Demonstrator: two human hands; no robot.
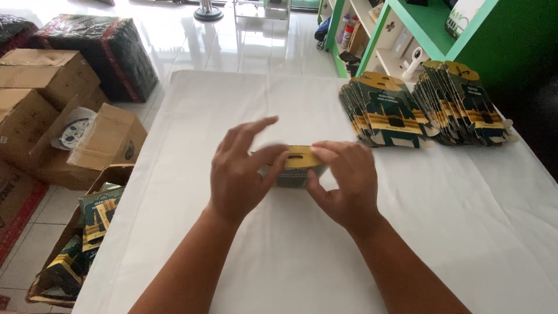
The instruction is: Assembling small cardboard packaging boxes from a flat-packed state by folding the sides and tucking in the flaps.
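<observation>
White cloth covers the table, which stands on a pale tiled floor. At its far right lie two fanned stacks of flat dark green and gold cartons, side by side. Beyond them stands a green shelf unit. Left of the table sit brown cardboard boxes, a dark wrapped bundle, and an open box holding more of the green cartons.

Near the table's middle, a single green and gold carton is mostly hidden behind both hands; only its gold top with a hanger slot and a strip of dark body show, so its shape is hard to tell.

Both forearms reach in from the lower edge. The left hand has its thumb pressed on the carton's top, fingers spread and lifted, slightly blurred. The right hand pinches the carton's right end between thumb and fingers.
</observation>
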